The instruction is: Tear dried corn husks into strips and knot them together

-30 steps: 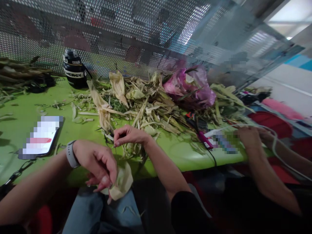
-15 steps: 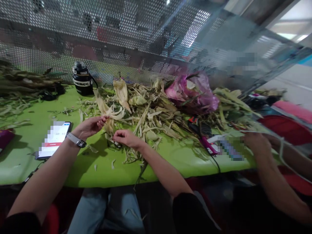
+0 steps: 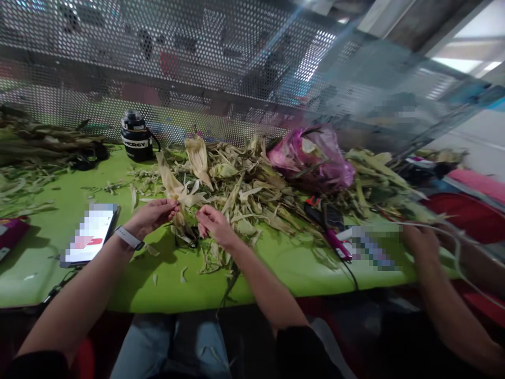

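Observation:
My left hand (image 3: pixel 160 211) pinches a piece of pale dried corn husk (image 3: pixel 170 179) over the table's near half. Strips spread like petals to the right of its fingertips, and more husk hangs below them. A grey-banded watch is on that wrist. My right hand (image 3: pixel 216 226) is just to the right, apart from the left one, with its fingers curled together. Whatever its fingertips grip is too small or hidden to name. Under and behind both hands lies a heap of shredded corn husks (image 3: pixel 256 195).
A phone (image 3: pixel 91 234) lies left of my forearm on the green table (image 3: pixel 130 289). Behind stand a black bottle (image 3: pixel 136 137) and a perforated metal screen (image 3: pixel 236 79). A pink plastic bag (image 3: pixel 315 163) rests on the husks. Another person's hand (image 3: pixel 422 245) is at right.
My right hand has moved slightly up and to the right, away from the husk's lower end. The left keeps its pinch on the husk. The whole view has shifted a little.

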A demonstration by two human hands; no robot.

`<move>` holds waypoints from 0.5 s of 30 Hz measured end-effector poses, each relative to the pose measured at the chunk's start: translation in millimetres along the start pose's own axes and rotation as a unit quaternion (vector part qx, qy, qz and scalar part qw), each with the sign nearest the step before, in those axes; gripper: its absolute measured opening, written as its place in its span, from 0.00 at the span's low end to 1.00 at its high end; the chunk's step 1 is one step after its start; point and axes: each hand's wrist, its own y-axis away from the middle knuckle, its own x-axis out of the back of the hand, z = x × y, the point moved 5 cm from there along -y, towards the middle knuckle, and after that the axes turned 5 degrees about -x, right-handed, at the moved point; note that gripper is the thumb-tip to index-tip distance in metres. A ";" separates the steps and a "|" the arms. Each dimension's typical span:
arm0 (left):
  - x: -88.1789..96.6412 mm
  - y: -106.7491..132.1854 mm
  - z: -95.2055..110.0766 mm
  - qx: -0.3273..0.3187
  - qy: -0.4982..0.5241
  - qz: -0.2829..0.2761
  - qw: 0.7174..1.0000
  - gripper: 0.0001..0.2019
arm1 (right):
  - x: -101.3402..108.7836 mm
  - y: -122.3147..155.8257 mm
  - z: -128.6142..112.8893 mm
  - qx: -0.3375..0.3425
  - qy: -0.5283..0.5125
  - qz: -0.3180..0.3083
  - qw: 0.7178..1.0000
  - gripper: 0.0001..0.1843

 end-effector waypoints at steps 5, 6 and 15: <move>-4.6 2.7 -3.4 -0.001 0.035 0.022 0.999 0.04 | 2.0 -7.7 17.3 -0.070 0.097 0.080 0.990 0.20; -6.3 3.0 -3.9 -0.003 0.036 0.016 0.999 0.04 | 1.1 -7.9 17.8 -0.075 0.128 0.075 0.986 0.19; -9.3 5.1 -2.4 -0.033 0.002 0.027 0.999 0.04 | -0.1 -0.7 -1.5 0.004 0.250 0.089 0.964 0.17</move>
